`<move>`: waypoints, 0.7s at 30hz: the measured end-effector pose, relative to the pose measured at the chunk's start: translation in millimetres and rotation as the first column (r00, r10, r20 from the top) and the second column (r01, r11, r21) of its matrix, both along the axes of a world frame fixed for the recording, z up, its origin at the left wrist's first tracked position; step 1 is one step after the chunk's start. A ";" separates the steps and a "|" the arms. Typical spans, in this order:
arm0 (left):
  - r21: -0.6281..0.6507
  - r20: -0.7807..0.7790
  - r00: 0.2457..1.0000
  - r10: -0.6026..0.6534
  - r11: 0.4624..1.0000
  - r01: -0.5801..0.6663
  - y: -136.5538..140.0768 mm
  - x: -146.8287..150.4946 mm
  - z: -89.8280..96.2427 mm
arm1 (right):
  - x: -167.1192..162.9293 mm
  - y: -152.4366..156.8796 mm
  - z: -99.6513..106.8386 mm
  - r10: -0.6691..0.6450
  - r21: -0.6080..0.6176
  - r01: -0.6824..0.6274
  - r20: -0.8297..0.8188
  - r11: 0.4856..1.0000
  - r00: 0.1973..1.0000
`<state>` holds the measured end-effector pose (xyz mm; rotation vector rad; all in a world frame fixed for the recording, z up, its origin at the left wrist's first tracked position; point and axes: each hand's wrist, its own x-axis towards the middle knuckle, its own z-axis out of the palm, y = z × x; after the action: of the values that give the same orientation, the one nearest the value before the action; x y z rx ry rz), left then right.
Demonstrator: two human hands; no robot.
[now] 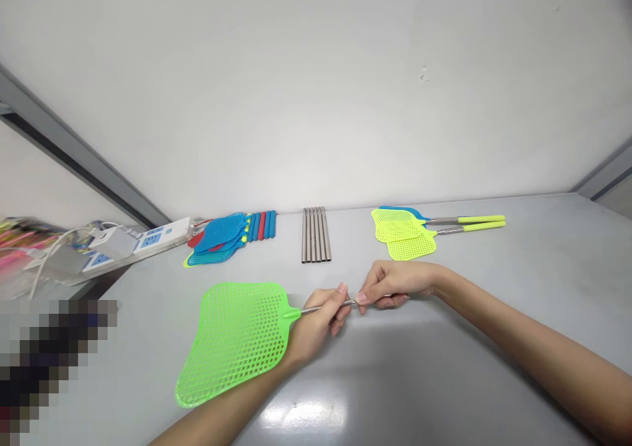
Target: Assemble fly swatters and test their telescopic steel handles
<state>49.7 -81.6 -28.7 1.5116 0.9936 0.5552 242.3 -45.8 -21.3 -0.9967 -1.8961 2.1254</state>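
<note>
A bright green fly swatter (237, 334) is held above the grey table, its mesh head to the left over my left forearm. My left hand (316, 321) is closed around its thin metal rod (311, 310), near the neck of the head. Just to the right, my right hand (390, 284) pinches the same rod between thumb and fingers. Whatever part of the rod lies inside the right hand is hidden. No coloured grip shows on this swatter.
Behind my hands lie several metal tubes (316, 235) side by side. Back left are blue swatter heads (222, 232), coloured grips (261, 225) and a white power strip (153, 239). Yellow and blue swatters with yellow grips (481, 220) lie back right, near the wall (316, 91).
</note>
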 end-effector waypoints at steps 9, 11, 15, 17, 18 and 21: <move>-0.006 0.034 0.999 -0.002 1.000 0.003 2.5 -1.5 0.7 | 2.2 -0.3 6.3 -0.006 0.010 0.006 0.002 1.000 1.000; -0.005 0.026 1.000 -0.005 1.000 0.005 2.9 -1.8 1.4 | 2.4 0.1 6.4 -0.011 0.011 0.010 0.007 1.000 1.000; 0.004 0.041 0.999 -0.023 1.000 0.023 5.9 -3.7 -1.3 | 3.5 1.5 5.0 -0.015 0.014 0.015 0.006 1.000 1.000; 0.009 0.037 0.999 -0.028 1.000 0.028 8.3 -5.3 -2.6 | 4.3 2.0 4.3 -0.023 0.018 0.023 0.004 1.000 1.000; 0.011 0.033 0.999 -0.027 1.000 0.027 9.5 -6.4 -2.8 | 4.7 2.2 4.0 -0.027 0.017 0.027 0.001 0.999 1.000; 0.025 0.033 0.999 -0.024 0.999 0.023 13.1 -9.8 -1.3 | 6.1 2.6 3.5 -0.043 0.008 0.043 -0.007 0.999 0.999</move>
<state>39.9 -68.5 -30.0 1.5296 0.9449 0.5763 248.4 -43.3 -17.8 -1.0173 -1.8616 2.0931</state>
